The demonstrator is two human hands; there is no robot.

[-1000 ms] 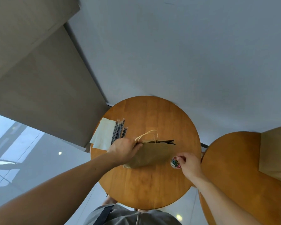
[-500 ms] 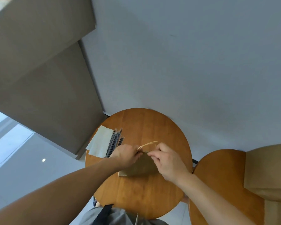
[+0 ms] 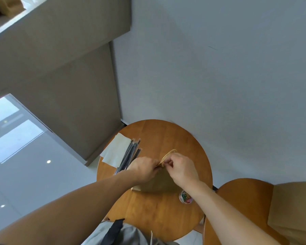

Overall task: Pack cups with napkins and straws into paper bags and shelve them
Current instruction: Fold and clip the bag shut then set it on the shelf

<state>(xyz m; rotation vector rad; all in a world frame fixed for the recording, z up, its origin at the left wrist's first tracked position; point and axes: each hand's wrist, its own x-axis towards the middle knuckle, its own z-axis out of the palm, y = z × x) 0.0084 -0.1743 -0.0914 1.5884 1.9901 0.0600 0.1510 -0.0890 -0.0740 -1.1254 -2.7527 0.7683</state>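
Left hand (image 3: 143,167) curls over the top edge of the paper bag (image 3: 157,184) and grips it, knuckles up. Right hand (image 3: 182,170) is just beside it, fingertips nearly touching the left's. It pinches the same bag top at the base of the twine handle (image 3: 168,153). Handle loop sticks out past both hands, away from the person. Bag lies flat on the round table (image 3: 166,214), its body under and between the two wrists; the mouth is hidden by the fingers. Cannot tell what is in the bag. Straws (image 3: 129,156) in dark wrappers lie just beyond the left hand's outer side, with some ends under the hand. Napkins (image 3: 113,152) are next to them, farther out at the table edge. Small tub of coloured paper clips (image 3: 185,196) sits under the right forearm, near the wrist. Second table (image 3: 237,200) is beyond the right arm, carrying another brown bag (image 3: 293,209).
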